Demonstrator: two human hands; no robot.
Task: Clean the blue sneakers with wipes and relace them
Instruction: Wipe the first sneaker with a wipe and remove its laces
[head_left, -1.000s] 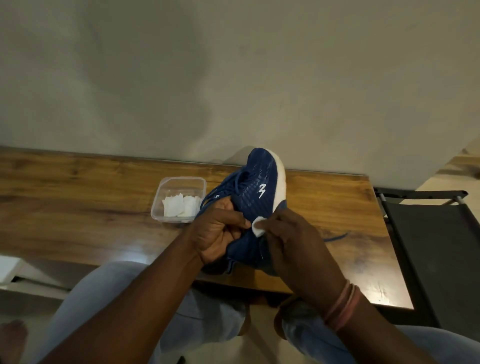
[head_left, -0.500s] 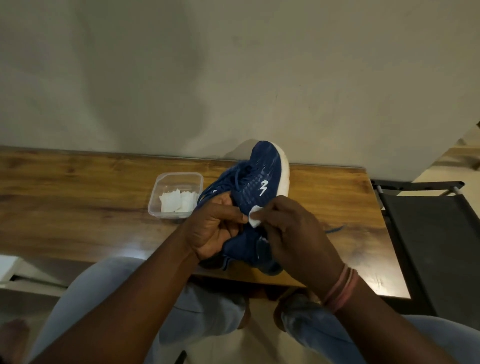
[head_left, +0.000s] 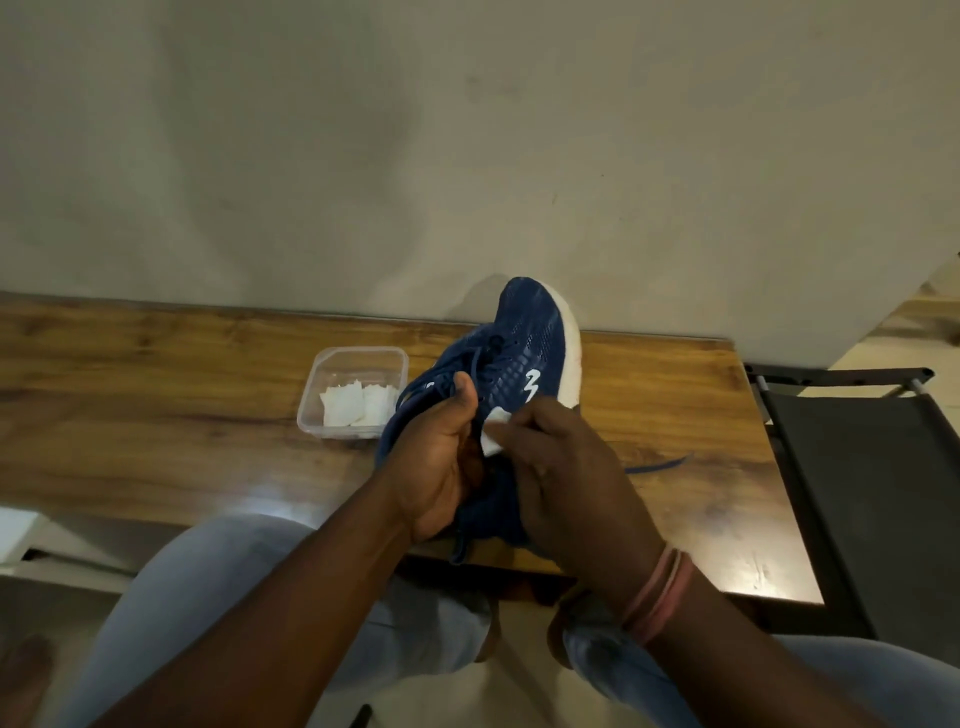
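A blue sneaker (head_left: 524, 348) with a white sole and a white side logo is held toe-up above the wooden table (head_left: 156, 415). My left hand (head_left: 441, 457) grips it around the laced throat, thumb on the laces. My right hand (head_left: 566, 467) pinches a small white wipe (head_left: 493, 441) against the sneaker's side, just below the logo. The heel end is hidden behind both hands. A loose blue lace end (head_left: 660, 464) trails on the table to the right.
A clear plastic tub (head_left: 353, 358) holding folded white wipes sits on the table left of the sneaker. A dark folding chair (head_left: 862, 493) stands at the table's right end. A plain wall runs behind the table. My knees are under the near edge.
The wipe in my right hand has slid a little along the sneaker's side while my left hand keeps its grip. My left thumb has shifted up onto the laces.
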